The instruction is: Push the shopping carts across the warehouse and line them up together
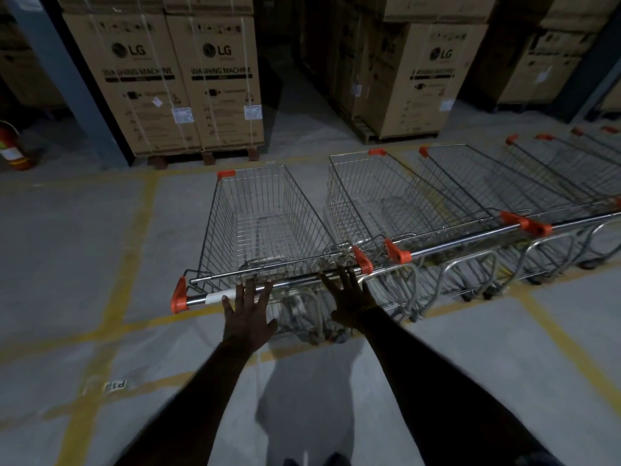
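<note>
Here your left hand (247,317) and right hand (349,299) reach with fingers spread, fingertips at the handle bar (289,285) of the nearest cart (265,223); the bar runs crosswise ahead, beside the row of carts (470,193) to its right.

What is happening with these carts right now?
A person stands behind the leftmost shopping cart, left hand and right hand spread open at its metal handle bar, fingers straight rather than wrapped around it. The cart sits beside a row of other carts stretching to the right, all facing stacked LG washing machine boxes.
</note>
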A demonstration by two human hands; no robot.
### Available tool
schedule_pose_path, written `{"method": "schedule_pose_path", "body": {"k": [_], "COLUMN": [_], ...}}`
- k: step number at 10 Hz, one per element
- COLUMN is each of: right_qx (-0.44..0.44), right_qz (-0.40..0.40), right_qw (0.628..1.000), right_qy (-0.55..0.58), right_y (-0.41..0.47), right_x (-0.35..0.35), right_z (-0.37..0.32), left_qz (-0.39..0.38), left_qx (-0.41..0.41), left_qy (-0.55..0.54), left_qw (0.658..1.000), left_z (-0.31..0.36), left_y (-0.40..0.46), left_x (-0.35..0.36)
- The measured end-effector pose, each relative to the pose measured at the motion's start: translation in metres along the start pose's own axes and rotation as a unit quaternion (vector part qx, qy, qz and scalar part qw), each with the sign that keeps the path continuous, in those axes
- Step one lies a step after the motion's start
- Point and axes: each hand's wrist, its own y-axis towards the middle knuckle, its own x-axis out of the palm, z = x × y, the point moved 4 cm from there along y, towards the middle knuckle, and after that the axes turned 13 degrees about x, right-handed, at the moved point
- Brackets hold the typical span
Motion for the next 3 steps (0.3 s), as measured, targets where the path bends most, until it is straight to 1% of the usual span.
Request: {"method": "schedule_pose_path", "body": {"k": [1,2,3], "right_qx": [0.001,0.011,0.025], "right_qz": [0.009,-0.003,-0.007], "right_qw": [1.000,1.000,0.999], "right_qy": [0.006,0.010,0.035], "right_y": [0.001,-0.005,-0.015], "right_x": [0.003,0.003,0.007], "right_z": [0.001,-0.002,-0.008], "left_qz": [0.033,0.032,0.034], "left_qx": [0.008,0.010,0.028], "left_qy": [-0.004,-0.011,-0.005], "left_qw": [0.999,0.999,0.999], "left_z": [-0.001,0.001,-0.005], "left_y": [-0.001,-0.002,-0.005], "left_x": [0.004,0.000,0.007]}}
